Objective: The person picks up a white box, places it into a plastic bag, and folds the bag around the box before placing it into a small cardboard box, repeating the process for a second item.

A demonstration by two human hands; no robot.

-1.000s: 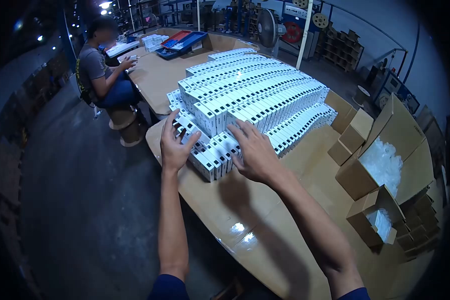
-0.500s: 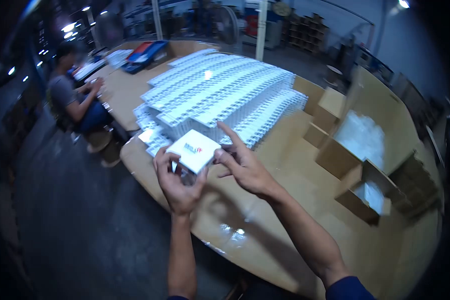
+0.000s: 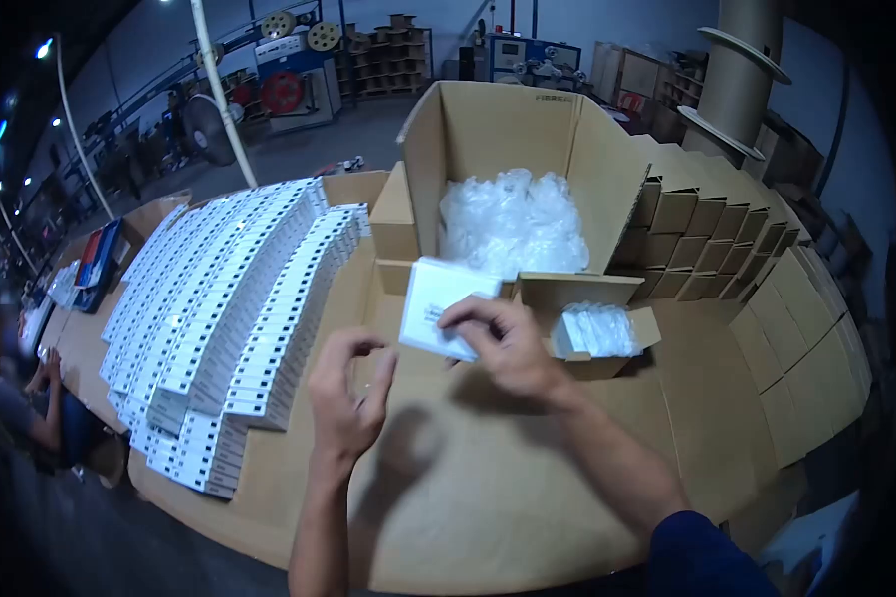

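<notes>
A flat white box (image 3: 430, 298) with small dark print hangs over the table, slightly blurred. My right hand (image 3: 513, 350) grips it by its right side, fingers over the face. Just left of the box, my left hand (image 3: 350, 398) is apart from it, thumb and fingers curved with a gap between them. Beyond my right hand stands a small open carton (image 3: 579, 290) holding several white boxes in clear plastic (image 3: 597, 331). Behind that, a large open carton (image 3: 503, 124) contains a heap of clear plastic bags (image 3: 513, 221).
Stacked rows of white boxes (image 3: 219, 289) cover the table's left side. Folded brown cartons (image 3: 702, 224) are stacked at the right on the cardboard-covered table (image 3: 528, 497). Another person (image 3: 40, 398) sits at the far left, near a blue tray (image 3: 100, 264). Machinery stands behind.
My view has swung right toward the cartons. The white box has passed from both hands to my right hand alone; my left hand has let go.
</notes>
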